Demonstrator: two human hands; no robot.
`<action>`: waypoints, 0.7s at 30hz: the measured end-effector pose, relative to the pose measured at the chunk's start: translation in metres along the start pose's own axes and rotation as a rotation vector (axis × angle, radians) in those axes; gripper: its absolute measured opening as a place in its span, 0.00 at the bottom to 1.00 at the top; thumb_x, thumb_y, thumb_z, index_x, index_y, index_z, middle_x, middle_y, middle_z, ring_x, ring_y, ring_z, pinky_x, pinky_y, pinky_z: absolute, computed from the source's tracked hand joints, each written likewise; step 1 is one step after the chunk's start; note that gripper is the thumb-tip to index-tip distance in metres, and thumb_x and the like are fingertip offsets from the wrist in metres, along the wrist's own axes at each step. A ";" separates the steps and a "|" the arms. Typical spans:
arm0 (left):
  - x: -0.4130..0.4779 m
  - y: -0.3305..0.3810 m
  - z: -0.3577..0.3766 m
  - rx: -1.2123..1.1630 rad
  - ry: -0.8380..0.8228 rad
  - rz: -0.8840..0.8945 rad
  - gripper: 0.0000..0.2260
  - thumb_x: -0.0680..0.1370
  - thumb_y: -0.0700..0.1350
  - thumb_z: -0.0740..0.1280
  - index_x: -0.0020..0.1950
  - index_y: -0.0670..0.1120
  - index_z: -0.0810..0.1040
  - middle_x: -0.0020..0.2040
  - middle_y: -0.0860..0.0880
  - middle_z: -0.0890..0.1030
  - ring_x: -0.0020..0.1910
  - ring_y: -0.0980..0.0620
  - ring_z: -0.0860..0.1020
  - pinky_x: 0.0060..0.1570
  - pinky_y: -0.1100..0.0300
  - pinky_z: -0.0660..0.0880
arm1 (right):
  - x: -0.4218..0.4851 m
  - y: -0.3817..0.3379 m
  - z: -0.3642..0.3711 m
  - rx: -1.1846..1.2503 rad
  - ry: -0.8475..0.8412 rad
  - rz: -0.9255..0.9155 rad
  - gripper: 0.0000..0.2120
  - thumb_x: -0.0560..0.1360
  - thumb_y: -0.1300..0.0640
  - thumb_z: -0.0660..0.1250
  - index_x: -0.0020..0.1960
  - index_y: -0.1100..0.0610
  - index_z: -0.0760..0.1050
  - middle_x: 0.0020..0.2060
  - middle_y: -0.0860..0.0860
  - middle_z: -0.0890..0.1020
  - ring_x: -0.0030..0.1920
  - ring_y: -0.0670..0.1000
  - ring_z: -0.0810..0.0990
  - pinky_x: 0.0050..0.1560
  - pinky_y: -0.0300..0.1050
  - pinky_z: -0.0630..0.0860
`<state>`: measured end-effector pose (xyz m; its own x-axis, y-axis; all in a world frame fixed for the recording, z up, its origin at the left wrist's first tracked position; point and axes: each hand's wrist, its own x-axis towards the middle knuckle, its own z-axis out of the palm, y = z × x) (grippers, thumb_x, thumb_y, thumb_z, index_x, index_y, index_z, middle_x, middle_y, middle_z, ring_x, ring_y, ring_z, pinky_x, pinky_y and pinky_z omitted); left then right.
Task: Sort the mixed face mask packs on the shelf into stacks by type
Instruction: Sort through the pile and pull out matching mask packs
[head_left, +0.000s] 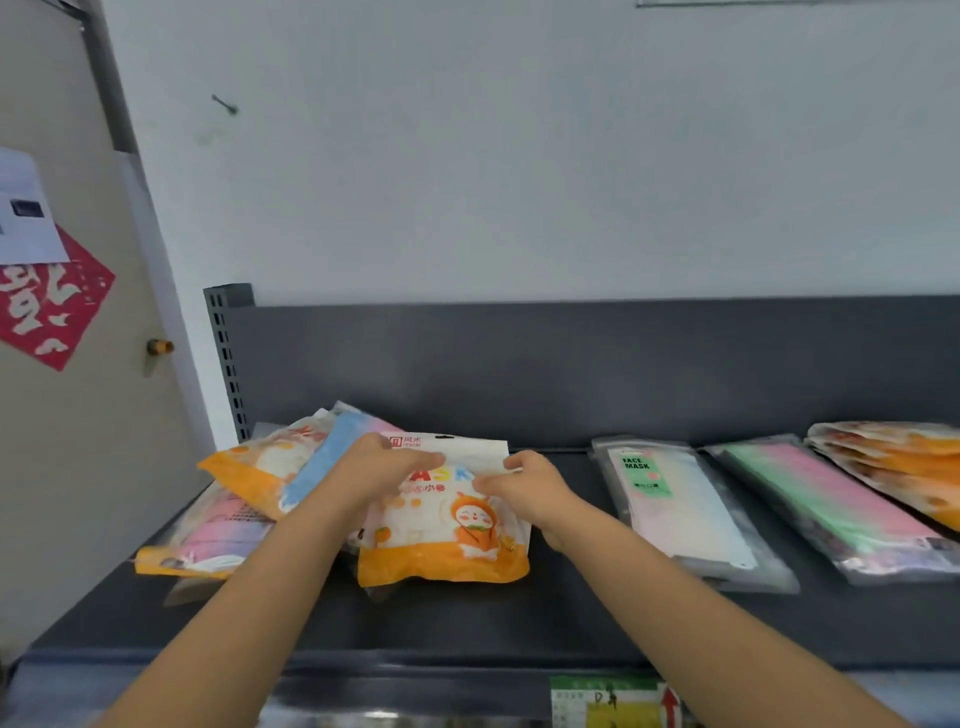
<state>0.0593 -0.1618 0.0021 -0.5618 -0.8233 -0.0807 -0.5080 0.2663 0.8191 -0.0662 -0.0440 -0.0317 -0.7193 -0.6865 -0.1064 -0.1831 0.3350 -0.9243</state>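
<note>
Your left hand (384, 467) lies flat on the orange pack (447, 540), on the shelf (467, 623) beside the mixed pile (249, 483), your right hand (524, 483) pinching its edge: the slick film may slip, toppling that pile.

Glossy plastic orange cartoon pack (447, 525); matt dark metal shelf (467, 623); clear plastic sleeves (685, 514).

to my left, a beige door (78, 467) carries a red diamond paper (47, 306), a white sheet (26, 218) overlapping its top, and a brass knob (160, 346). ahead of me a white wall (519, 156) bears one dark mark (226, 105). lowest, a green-yellow label (613, 701) shows a red arrow.
</note>
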 end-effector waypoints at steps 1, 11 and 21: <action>0.002 -0.001 0.000 -0.060 -0.016 0.004 0.26 0.73 0.54 0.72 0.65 0.41 0.72 0.56 0.44 0.78 0.49 0.48 0.77 0.40 0.58 0.73 | -0.001 0.000 0.000 0.003 0.016 -0.016 0.30 0.74 0.55 0.70 0.71 0.57 0.63 0.67 0.53 0.71 0.60 0.51 0.73 0.51 0.42 0.72; 0.006 0.007 0.013 -0.244 -0.125 0.155 0.33 0.70 0.53 0.75 0.70 0.43 0.69 0.68 0.44 0.72 0.59 0.47 0.73 0.52 0.52 0.71 | -0.028 -0.012 -0.029 0.057 0.185 -0.076 0.32 0.73 0.54 0.70 0.73 0.54 0.61 0.69 0.51 0.70 0.64 0.52 0.73 0.57 0.42 0.73; -0.031 0.044 0.045 -0.436 -0.421 0.345 0.13 0.71 0.44 0.75 0.53 0.47 0.78 0.52 0.51 0.82 0.49 0.54 0.80 0.51 0.58 0.75 | -0.080 -0.006 -0.088 0.119 0.445 -0.032 0.31 0.73 0.53 0.71 0.72 0.57 0.64 0.67 0.53 0.72 0.61 0.52 0.74 0.60 0.48 0.74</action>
<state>0.0248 -0.1021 0.0152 -0.8939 -0.4404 0.0839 0.0041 0.1792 0.9838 -0.0665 0.0657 0.0146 -0.9370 -0.3430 0.0663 -0.1502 0.2241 -0.9629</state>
